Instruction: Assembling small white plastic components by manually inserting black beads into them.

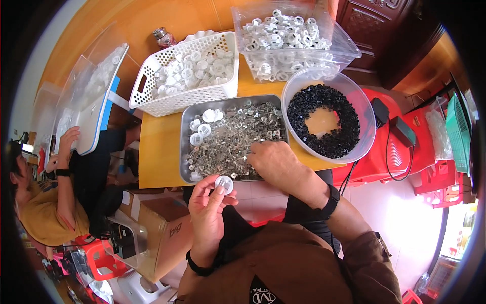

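Between the thumb and fingers of my left hand (208, 213) is a round white plastic part (224, 184), held up just off the front edge of a metal tray (184, 137). My right hand (276, 163) reaches down over the tray's right side, its fingers drawn together among many small metal pieces (228, 137). Whatever its fingertips hold is hidden. Several more white plastic parts (204, 130) lie in the tray's left end, on and beside the metal pieces.
Beyond the tray stand a white perforated basket (167, 105) and a clear bin (349, 45), both full of white parts. A clear round tub (368, 116) with small black pieces sits at the right. At left, another person (50, 213) works beside a cardboard box (169, 238).
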Tool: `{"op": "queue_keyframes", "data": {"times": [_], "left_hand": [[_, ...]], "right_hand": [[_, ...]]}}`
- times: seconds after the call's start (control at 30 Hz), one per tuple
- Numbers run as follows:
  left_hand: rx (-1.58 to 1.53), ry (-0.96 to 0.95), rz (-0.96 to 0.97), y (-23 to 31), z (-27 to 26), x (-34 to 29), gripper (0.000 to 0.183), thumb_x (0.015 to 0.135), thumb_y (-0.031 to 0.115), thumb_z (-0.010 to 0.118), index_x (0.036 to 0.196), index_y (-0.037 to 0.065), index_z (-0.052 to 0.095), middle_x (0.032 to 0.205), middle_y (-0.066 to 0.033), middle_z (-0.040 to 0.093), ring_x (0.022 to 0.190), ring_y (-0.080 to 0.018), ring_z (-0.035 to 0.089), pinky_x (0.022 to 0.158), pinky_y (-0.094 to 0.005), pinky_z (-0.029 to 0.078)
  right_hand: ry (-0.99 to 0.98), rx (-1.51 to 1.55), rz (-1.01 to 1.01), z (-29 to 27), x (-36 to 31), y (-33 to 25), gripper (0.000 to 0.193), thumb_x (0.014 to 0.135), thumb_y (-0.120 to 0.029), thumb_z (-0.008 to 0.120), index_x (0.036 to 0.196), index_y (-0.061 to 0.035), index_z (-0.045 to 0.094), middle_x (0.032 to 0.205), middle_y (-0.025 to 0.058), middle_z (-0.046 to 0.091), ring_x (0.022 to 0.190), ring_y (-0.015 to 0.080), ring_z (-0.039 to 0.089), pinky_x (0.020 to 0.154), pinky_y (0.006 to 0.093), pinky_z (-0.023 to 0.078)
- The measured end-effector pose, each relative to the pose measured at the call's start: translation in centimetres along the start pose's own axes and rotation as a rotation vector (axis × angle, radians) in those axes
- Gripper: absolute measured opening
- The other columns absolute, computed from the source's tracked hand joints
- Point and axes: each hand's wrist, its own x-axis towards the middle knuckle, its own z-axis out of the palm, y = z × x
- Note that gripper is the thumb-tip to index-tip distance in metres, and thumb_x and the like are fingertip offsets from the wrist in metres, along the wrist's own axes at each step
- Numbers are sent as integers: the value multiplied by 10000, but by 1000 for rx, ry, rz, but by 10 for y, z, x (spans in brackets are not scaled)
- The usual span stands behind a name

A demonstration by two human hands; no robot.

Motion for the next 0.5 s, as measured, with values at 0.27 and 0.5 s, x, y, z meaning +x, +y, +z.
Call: {"op": "queue_keyframes", "data": {"times": [0.27,0.5], "left_hand": [[-20,32,-27,2,-10,-2,296,899,45,586,1189,26,531,1028,-84,587,821,-198,638,636,-308,550],[-44,-22,-13,1,-6,-1,282,911,83,591,1184,16,564,1036,-95,610,836,-198,643,645,-310,553]], "right_hand": [[15,65,55,0,-2,8,59,735,-92,604,794,-86,609,766,65,548,699,254,621,585,378,504],[-10,67,17,3,-4,7,112,711,-65,646,815,-99,628,776,59,545,733,257,613,612,379,497]]}}
